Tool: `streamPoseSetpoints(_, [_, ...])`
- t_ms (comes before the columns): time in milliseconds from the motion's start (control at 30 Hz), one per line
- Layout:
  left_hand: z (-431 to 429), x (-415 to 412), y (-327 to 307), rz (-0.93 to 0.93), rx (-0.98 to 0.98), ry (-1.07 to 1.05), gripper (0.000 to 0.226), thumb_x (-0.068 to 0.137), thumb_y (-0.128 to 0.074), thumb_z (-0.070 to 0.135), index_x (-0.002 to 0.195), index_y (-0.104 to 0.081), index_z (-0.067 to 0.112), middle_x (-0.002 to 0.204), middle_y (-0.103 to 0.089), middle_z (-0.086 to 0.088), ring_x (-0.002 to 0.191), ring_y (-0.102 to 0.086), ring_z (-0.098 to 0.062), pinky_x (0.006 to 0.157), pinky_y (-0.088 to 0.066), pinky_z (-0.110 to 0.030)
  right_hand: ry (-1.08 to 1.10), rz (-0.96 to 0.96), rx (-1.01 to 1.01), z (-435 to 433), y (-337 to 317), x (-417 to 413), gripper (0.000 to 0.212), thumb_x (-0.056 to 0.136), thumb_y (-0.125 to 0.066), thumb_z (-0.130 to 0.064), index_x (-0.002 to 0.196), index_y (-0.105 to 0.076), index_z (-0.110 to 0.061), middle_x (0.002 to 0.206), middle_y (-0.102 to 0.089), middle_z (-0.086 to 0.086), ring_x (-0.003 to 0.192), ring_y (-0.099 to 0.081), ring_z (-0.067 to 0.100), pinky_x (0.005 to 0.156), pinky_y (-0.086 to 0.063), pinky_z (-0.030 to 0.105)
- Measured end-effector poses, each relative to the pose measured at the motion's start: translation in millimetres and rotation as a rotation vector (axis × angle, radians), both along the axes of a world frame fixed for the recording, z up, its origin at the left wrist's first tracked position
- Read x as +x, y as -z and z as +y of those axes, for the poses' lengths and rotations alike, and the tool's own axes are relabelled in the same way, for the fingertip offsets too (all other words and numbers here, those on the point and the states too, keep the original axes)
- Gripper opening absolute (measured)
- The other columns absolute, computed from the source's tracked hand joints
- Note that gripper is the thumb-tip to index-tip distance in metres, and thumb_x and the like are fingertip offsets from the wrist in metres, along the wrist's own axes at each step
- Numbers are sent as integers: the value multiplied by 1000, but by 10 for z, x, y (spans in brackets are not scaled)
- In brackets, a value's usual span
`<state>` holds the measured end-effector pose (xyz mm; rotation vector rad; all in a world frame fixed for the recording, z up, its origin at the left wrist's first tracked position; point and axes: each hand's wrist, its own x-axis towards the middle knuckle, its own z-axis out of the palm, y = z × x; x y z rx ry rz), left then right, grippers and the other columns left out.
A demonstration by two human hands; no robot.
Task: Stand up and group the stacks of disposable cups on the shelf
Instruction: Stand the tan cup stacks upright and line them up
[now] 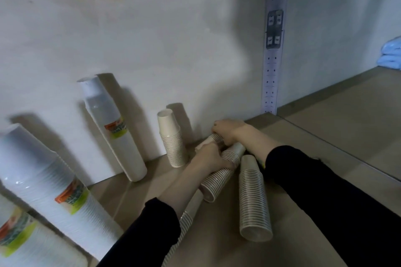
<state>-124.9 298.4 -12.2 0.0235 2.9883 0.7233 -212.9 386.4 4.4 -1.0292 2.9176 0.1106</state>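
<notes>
Several stacks of disposable cups sit on a brown shelf [325, 136]. A short paper cup stack [172, 138] stands upright by the back wall. My left hand [211, 157] grips a paper cup stack [219, 176] that lies on its side. My right hand [227, 130] grips the far end of another lying stack [213, 140] near the wall. A further paper stack [253, 199] stands upside down to the right. One more lying stack [186, 221] shows under my left forearm. Tall wrapped white plastic cup stacks [112, 130] [54, 188] lean against the wall at the left.
A perforated metal shelf upright [272, 60] rises at the back right. Blue folded packs [390, 54] lie at the far right edge. A third wrapped white stack [19, 240] shows at the bottom left corner. The white back wall runs behind the stacks.
</notes>
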Motion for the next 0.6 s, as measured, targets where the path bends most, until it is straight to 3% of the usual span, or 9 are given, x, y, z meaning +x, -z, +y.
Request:
streamPoseSetpoints(100, [40, 11, -6, -12, -6, -20, 57, 68, -77, 33, 113, -56, 4, 112, -64, -13, 102, -61, -25, 78, -48, -32, -7, 37, -3, -36, 28, 6, 37, 88, -56, -10, 123, -50, -1, 131, -48, 17, 121, -50, 32, 96, -43, 35])
streamPoseSetpoints(200, [36, 23, -29, -11, -64, -45, 54, 66, -76, 38, 107, -60, 5, 111, -66, -12, 101, -62, -25, 74, -46, -29, 37, 57, -66, 13, 37, 2, 41, 85, -61, -13, 122, -50, 0, 131, -48, 17, 121, -50, 31, 95, -43, 34])
streamPoseSetpoints(400, [-12, 36, -138, 99, -65, -74, 61, 65, -74, 43, 111, -60, 5, 118, -62, -13, 108, -60, -29, 83, -47, -29, 309, 75, -538, 439, -182, -23, 59, 75, -74, -27, 121, -50, 1, 127, -50, 18, 117, -52, 33, 93, -42, 34])
streamPoseSetpoints(500, [-26, 26, -199, 186, 89, -131, 58, 65, -74, 36, 113, -55, 9, 117, -58, -9, 109, -56, -27, 82, -43, -29, 471, 112, -776, 700, -267, -15, 63, 70, -79, -27, 119, -52, 3, 124, -53, 18, 112, -55, 32, 88, -44, 34])
streamPoseSetpoints(600, [-20, 9, -176, 284, 239, -205, 54, 64, -75, 28, 107, -49, 9, 103, -49, -1, 95, -51, -20, 74, -35, -26, 575, 144, -928, 933, -225, 43, 57, 69, -79, -22, 113, -56, 5, 118, -58, 21, 108, -56, 32, 85, -44, 34])
